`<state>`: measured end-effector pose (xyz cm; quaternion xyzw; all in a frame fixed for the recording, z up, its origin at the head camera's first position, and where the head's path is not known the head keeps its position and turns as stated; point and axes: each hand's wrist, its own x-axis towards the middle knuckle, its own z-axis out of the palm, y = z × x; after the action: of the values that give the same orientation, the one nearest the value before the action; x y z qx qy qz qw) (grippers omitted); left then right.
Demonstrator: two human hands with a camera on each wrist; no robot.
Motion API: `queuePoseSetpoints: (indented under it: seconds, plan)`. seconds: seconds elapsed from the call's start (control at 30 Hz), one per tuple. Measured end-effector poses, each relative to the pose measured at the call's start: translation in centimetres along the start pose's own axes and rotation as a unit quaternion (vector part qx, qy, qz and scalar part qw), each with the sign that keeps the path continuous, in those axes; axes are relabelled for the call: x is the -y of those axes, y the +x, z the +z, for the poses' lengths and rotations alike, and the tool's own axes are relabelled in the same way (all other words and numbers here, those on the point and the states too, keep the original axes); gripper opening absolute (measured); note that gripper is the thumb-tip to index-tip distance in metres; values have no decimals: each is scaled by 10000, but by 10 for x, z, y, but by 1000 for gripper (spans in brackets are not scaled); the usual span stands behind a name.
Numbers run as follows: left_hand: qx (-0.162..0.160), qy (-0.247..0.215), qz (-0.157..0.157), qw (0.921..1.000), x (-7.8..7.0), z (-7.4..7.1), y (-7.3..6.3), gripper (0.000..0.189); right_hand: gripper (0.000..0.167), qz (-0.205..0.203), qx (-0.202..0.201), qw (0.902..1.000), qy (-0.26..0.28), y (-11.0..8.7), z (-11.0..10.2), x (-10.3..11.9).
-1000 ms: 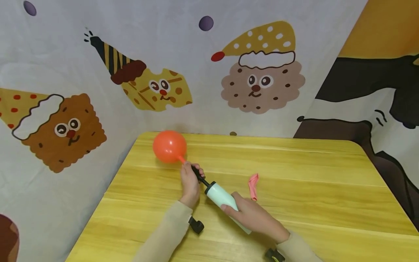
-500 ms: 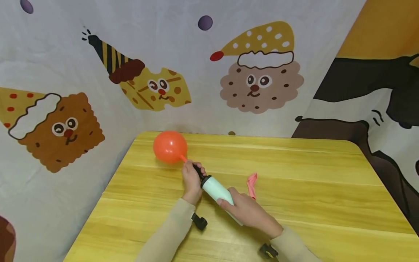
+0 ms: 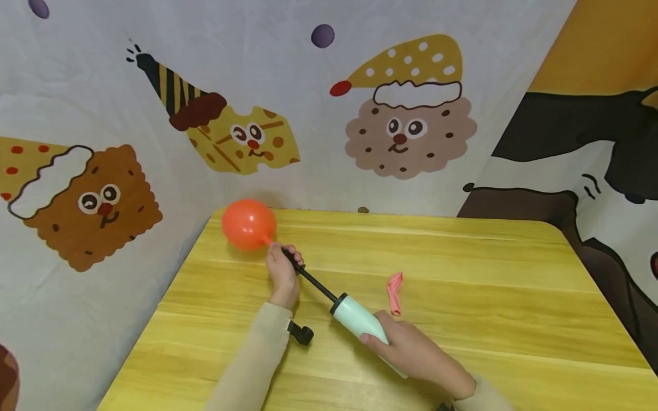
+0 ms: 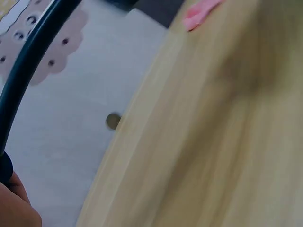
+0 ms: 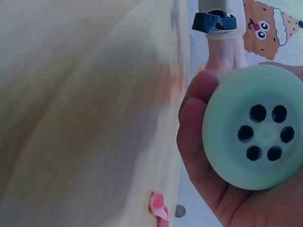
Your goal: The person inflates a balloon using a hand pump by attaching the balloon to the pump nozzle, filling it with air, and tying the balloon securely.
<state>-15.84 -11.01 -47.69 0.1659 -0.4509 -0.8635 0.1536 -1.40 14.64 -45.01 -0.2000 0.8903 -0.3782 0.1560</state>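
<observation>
A balloon pump point(image 3: 360, 319) with a mint-green barrel and a black rod stretches between my two hands. In the head view my left hand point(image 3: 284, 277) grips its black nozzle end, where the neck of a round, inflated orange-red balloon point(image 3: 249, 224) meets the fingers. My right hand point(image 3: 418, 348) wraps around the green barrel. A long stretch of black rod shows between the barrel and the left hand. The right wrist view looks onto the barrel's round end cap point(image 5: 267, 130), which has several holes, with fingers curled around its side.
A limp pink balloon point(image 3: 394, 294) lies on the wooden table point(image 3: 488, 319), just beyond the right hand. Behind the table hangs a white cloth point(image 3: 319, 154) printed with cartoon snacks. Black wrist straps show on both sleeves.
The barrel first slid up against the black end, then was drawn back down to the right, exposing more rod. My left hand and the inflated balloon have shifted slightly left and up.
</observation>
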Motion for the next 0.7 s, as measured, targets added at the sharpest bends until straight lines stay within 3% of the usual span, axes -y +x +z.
queuePoseSetpoints:
  seconds: [0.17, 0.43, 0.7]
  plan:
    - [157, 21, 8, 9999, 6, 5, -8, 38, 54, 189, -128, 9997, 18, 5, 8, 2]
    - [527, 245, -202, 9981, 16, 13, -32, 35, 58, 229, -370, 9990, -53, 24, 14, 9]
    - [534, 424, -360, 9970, 23, 18, -49, 40, 60, 211, -445, 9988, -21, 35, 17, 11]
